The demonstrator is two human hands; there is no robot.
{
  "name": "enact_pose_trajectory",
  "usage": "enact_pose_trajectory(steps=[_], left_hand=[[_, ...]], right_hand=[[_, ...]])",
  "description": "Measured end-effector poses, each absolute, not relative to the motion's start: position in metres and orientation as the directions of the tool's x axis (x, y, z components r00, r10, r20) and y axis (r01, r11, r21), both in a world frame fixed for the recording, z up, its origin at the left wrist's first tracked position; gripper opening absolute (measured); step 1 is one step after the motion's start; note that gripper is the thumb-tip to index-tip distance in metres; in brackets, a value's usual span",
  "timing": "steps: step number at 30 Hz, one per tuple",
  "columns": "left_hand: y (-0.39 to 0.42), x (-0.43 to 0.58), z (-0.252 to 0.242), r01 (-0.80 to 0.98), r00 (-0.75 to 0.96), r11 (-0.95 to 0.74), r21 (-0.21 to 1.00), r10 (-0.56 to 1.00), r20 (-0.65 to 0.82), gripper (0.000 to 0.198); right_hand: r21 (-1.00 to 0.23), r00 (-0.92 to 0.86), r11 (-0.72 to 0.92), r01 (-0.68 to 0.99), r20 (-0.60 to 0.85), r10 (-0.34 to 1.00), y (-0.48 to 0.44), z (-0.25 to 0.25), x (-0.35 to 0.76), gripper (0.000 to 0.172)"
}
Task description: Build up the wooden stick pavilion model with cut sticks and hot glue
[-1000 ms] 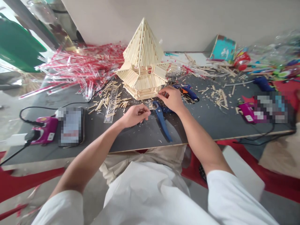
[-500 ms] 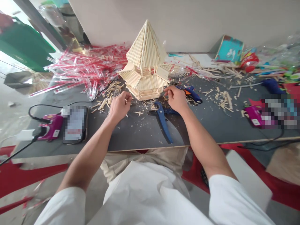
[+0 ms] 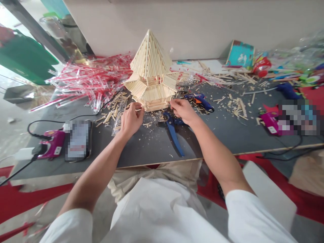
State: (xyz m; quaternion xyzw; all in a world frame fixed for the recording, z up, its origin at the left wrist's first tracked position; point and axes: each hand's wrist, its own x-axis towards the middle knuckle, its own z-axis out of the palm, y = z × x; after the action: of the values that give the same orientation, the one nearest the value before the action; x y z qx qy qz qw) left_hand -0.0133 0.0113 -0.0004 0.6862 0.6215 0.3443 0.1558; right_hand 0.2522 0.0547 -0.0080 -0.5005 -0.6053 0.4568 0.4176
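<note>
A pagoda model (image 3: 154, 92) built from thin pale wooden sticks stands upright on the grey table, with a pointed roof over a wider, many-sided lower roof and base. At the base's front left corner, my left hand (image 3: 132, 118) is closed, thumb and fingers pinched on the edge. My right hand (image 3: 184, 110) pinches the base's right corner with its fingers curled. Both fingertips are partly hidden, so the exact contact is hard to see. Close by my right wrist lies a blue-handled cutter (image 3: 173, 135). Behind that hand rests a blue and orange glue gun (image 3: 201, 101).
A heap of red and clear plastic strips (image 3: 86, 81) covers the back left. Stick offcuts (image 3: 239, 106) litter the table. A phone (image 3: 78, 140) and a purple power strip (image 3: 52, 145) lie at left. Another purple power strip (image 3: 270, 123) and a blue glue gun (image 3: 288, 91) are at right.
Both hands have moved inward to the base of the pagoda model, my left hand rightward and my right hand leftward. The view has shifted slightly; the model still stands upright.
</note>
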Motion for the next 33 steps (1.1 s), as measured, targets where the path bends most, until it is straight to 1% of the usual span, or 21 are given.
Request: enact_pose_trajectory(steps=[4, 6, 10, 12, 13, 14, 18, 22, 25, 29, 33], left_hand=[[0.010, -0.010, -0.007, 0.559, -0.024, -0.157, 0.814, 0.979, 0.205, 0.032], [0.011, -0.010, -0.010, 0.473, -0.034, -0.159, 0.866, 0.980, 0.198, 0.032], [0.011, -0.011, -0.013, 0.408, -0.071, -0.186, 0.894, 0.970, 0.234, 0.028], [0.010, -0.010, -0.012, 0.373, -0.063, -0.212, 0.903, 0.965, 0.253, 0.026], [0.009, -0.009, -0.011, 0.357, -0.052, -0.234, 0.904, 0.962, 0.269, 0.025], [0.007, -0.008, -0.010, 0.346, -0.044, -0.259, 0.902, 0.956, 0.291, 0.024], [0.001, -0.006, -0.005, 0.318, -0.052, -0.331, 0.888, 0.930, 0.365, 0.024], [0.003, -0.008, 0.002, 0.265, -0.058, -0.384, 0.885, 0.909, 0.412, 0.032], [0.010, -0.012, 0.010, 0.230, -0.014, -0.412, 0.882, 0.905, 0.426, 0.040], [0.023, -0.018, 0.027, 0.237, 0.079, -0.404, 0.883, 0.914, 0.397, 0.053], [0.041, -0.019, 0.044, 0.309, 0.097, -0.363, 0.879, 0.932, 0.350, 0.057]], right_hand=[[-0.994, -0.178, -0.107, 0.033, -0.111, 0.978, 0.051, 0.005, 0.247, 0.023], [-0.977, -0.185, -0.195, -0.082, -0.177, 0.967, 0.049, 0.011, 0.246, 0.018], [-0.894, -0.198, -0.336, -0.297, -0.286, 0.937, 0.043, 0.020, 0.243, 0.009], [-0.854, -0.198, -0.362, -0.373, -0.308, 0.931, 0.040, 0.023, 0.241, 0.004], [-0.838, -0.195, -0.365, -0.405, -0.312, 0.930, 0.039, 0.025, 0.241, 0.004], [-0.828, -0.190, -0.363, -0.427, -0.310, 0.932, 0.037, 0.027, 0.241, 0.007], [-0.828, -0.212, -0.337, -0.449, -0.268, 0.940, 0.028, 0.038, 0.240, 0.019], [-0.791, -0.338, -0.360, -0.495, -0.207, 0.918, 0.016, 0.053, 0.241, 0.026], [-0.746, -0.412, -0.387, -0.542, -0.166, 0.896, 0.012, 0.064, 0.242, 0.034], [-0.818, -0.414, -0.320, -0.478, -0.111, 0.903, 0.017, 0.073, 0.243, 0.042], [-0.920, -0.386, -0.187, -0.344, -0.042, 0.921, 0.030, 0.068, 0.240, 0.060]])
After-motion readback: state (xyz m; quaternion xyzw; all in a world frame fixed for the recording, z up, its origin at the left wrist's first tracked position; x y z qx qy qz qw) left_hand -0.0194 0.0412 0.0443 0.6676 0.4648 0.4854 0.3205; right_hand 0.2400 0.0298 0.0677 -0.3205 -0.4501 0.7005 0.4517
